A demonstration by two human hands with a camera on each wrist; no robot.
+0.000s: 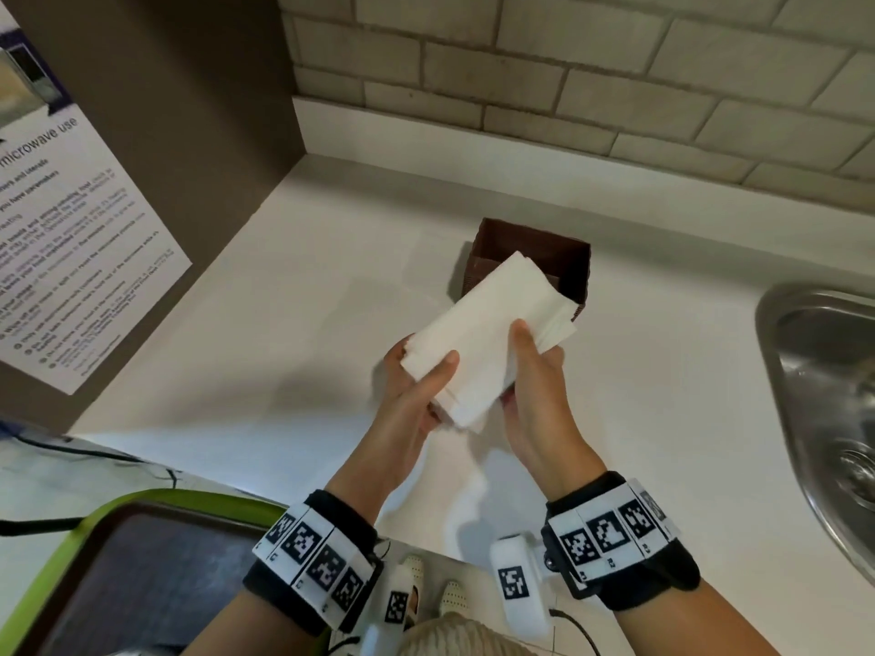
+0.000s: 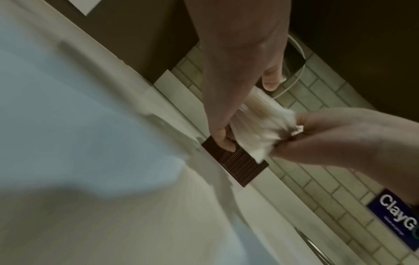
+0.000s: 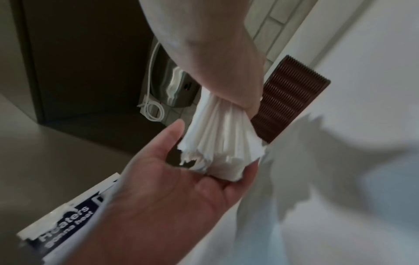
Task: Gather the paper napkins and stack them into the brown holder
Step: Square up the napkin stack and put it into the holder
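A thick stack of white paper napkins is held in the air between both hands, tilted, its far end over the near rim of the brown ribbed holder. My left hand grips the stack's near left side, thumb on top and fingers beneath. My right hand grips the right side the same way. In the left wrist view the napkins fan out between my left hand and right hand, just above the holder. The right wrist view shows the napkins' fanned edges, with the holder behind them.
The holder stands on a white counter below a tiled wall. A steel sink lies to the right. On the left rises a brown cabinet side with a microwave notice. A green-rimmed tray sits at the near left.
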